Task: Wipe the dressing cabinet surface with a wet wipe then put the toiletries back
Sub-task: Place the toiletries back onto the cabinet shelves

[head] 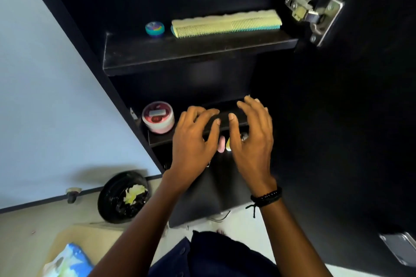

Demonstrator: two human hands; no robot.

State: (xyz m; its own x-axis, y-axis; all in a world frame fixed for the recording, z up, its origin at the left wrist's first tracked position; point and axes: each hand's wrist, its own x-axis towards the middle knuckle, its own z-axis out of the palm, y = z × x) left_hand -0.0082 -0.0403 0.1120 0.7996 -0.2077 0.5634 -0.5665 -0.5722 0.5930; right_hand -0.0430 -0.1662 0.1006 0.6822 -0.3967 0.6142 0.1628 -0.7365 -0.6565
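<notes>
The black dressing cabinet (198, 51) stands open in front of me. On its lower shelf (157, 138) lies a black oblong case (222, 118). My left hand (193, 139) grips the case's left end, fingers curled over the top and thumb on the front. My right hand (253, 137) holds the right end, thumb on the front and fingers spread over the top. A pink-and-white round jar (158, 119) stands to the left on the same shelf. The upper shelf carries a yellow-green comb (225, 23) and a small teal tin (154, 29). Pink and yellow items (221, 145) show below the case.
The cabinet door (360, 119) hangs open at the right, with its metal hinge (313, 11) near the top. On the floor at the left stands a black bin (108, 200) holding crumpled wipes. A blue wet-wipe pack (69, 261) lies on a tan surface at the bottom left.
</notes>
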